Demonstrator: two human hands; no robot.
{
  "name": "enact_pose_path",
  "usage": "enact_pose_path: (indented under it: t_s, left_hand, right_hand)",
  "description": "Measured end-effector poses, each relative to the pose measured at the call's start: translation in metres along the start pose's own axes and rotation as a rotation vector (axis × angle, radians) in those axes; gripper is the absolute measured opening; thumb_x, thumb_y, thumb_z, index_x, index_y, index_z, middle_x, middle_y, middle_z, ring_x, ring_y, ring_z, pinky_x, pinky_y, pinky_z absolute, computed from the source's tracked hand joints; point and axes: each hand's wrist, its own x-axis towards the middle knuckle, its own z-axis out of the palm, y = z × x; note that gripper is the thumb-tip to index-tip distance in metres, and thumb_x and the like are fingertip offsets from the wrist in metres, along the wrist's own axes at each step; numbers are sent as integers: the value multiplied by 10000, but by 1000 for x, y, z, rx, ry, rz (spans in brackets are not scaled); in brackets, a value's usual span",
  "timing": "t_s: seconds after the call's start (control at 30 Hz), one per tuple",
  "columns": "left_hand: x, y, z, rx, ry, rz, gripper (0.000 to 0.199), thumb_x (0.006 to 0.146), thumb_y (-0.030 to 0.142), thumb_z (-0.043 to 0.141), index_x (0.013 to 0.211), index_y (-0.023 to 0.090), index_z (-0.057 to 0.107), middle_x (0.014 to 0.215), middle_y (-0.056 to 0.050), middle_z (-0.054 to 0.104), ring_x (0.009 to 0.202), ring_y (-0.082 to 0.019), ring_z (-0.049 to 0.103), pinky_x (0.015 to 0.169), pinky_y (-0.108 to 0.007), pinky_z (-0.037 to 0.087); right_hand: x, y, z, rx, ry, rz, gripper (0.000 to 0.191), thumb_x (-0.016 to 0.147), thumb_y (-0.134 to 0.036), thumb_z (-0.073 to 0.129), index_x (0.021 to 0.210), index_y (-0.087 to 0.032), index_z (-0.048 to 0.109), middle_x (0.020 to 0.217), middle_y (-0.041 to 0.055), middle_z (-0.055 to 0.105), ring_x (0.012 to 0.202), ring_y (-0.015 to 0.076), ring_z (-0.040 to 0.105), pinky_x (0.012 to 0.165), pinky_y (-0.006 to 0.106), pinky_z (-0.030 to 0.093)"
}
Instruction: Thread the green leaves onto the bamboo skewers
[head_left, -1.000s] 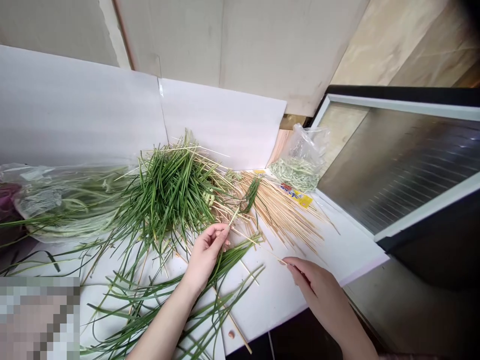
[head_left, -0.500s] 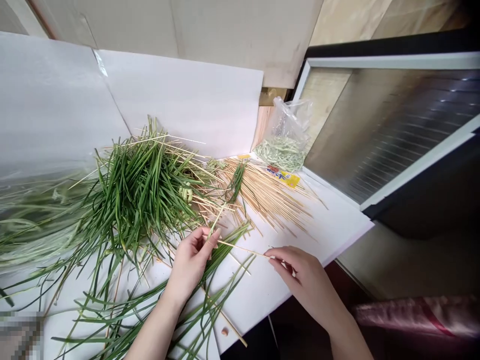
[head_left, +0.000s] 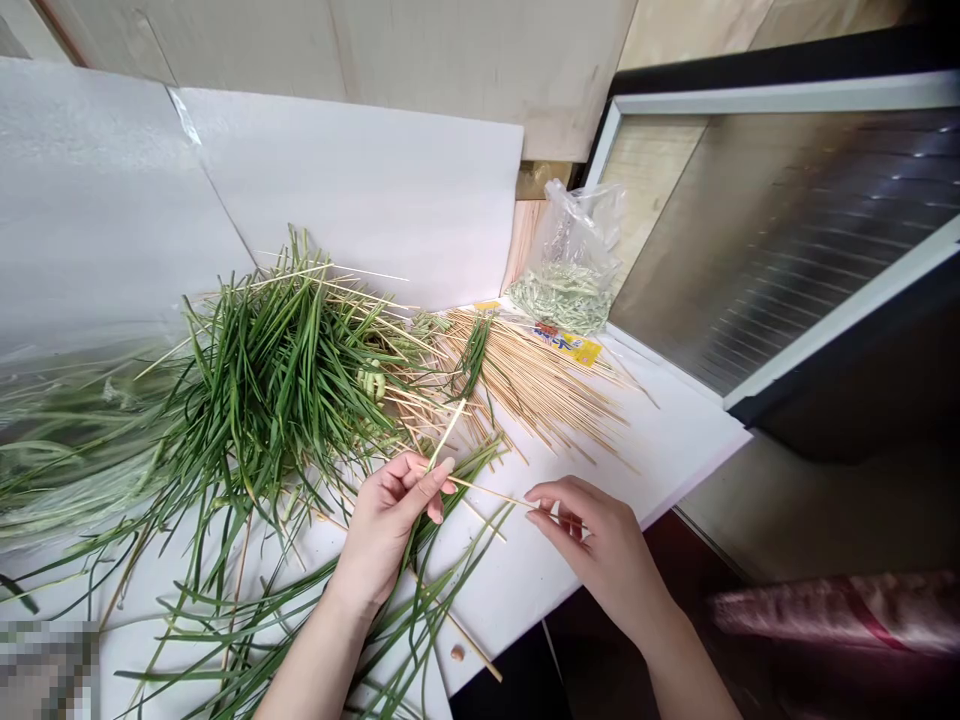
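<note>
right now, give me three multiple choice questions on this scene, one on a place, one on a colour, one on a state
1. Where is the clear plastic bag?
A) on the floor
B) at the back of the white counter
C) in a hand

2. What colour are the long leaves?
A) red
B) purple
C) green

3. How is the left hand?
A) pinched on a wooden skewer
B) flat and open
C) gripping the bag

1 B: it stands beyond the pile of skewers.
2 C: the heaped blades show green.
3 A: its fingertips close on the skewer.
</note>
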Motion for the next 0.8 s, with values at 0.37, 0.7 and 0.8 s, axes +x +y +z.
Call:
enact_pose_path:
  t_s: [0.37, 0.7, 0.8]
  left_hand:
    - [0, -3, 1, 43, -3, 13, 268, 779, 333, 763, 718, 162, 565, 685, -2, 674, 522, -75, 499, 553, -206, 400]
    - [-1, -4, -2, 51, 1, 20, 280, 804, 335, 743, 734, 168, 529, 674, 12, 660, 518, -74, 510, 561, -200, 399]
    - [-1, -3, -1, 61, -4, 23, 285, 812, 342, 735, 734, 168, 523, 674, 13, 655, 521, -73, 509, 562, -196, 401]
  right_hand:
    - [2, 1, 3, -56, 65, -99, 183, 991, -268, 539, 891, -226, 687, 827, 44, 687, 752, 195, 640, 643, 276, 515]
    - [0, 4, 4, -73, 63, -123, 185, 972, -243, 584, 820, -221, 687, 763, 26, 683, 728, 190, 614, 569, 259, 464]
    - [0, 5, 5, -71, 90, -191, 196, 984, -212, 565, 829, -216, 685, 755, 31, 681, 721, 191, 602, 568, 267, 456]
